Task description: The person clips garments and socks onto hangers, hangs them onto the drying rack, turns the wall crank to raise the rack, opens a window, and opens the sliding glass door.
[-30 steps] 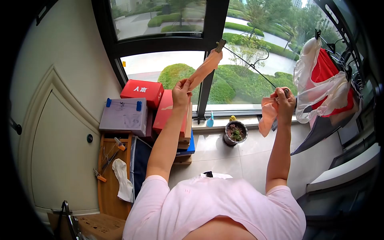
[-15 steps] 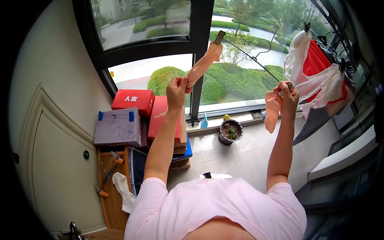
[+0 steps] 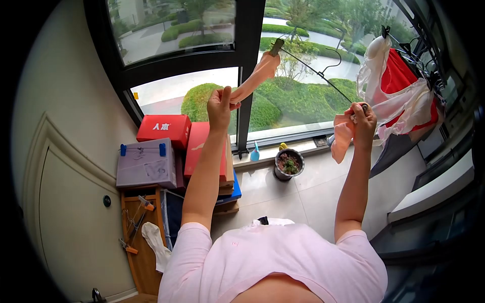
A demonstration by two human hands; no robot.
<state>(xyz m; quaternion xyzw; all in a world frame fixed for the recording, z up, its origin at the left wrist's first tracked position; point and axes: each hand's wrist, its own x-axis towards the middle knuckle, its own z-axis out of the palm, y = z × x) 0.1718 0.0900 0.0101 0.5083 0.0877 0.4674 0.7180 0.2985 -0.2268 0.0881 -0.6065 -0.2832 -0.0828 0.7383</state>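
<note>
A thin dark clip hanger [image 3: 308, 65] with a hook slants across the window in front of me. Its far-left clip [image 3: 276, 47] grips one end of a peach sock [image 3: 260, 76]. My left hand [image 3: 219, 110] is closed, pinching the lower end of that sock and drawing it out toward the left. At the hanger's other end, my right hand [image 3: 362, 123] is closed around the clip there. A second peach sock [image 3: 341, 141] hangs beside and below its fingers; whether the clip bites it is hidden by the hand.
White and red laundry [image 3: 399, 83] hangs on the right. A potted plant [image 3: 289, 164] stands on the tiled floor near the window. Stacked boxes [image 3: 163, 127] rise at left, beside a wooden cabinet [image 3: 146, 257] bearing a white sock [image 3: 157, 246] and another clip hanger [image 3: 133, 225].
My left hand has shifted slightly left and its fingers have changed position on the sock's end. My right hand keeps its hold on the hanger. The view has moved slightly.
</note>
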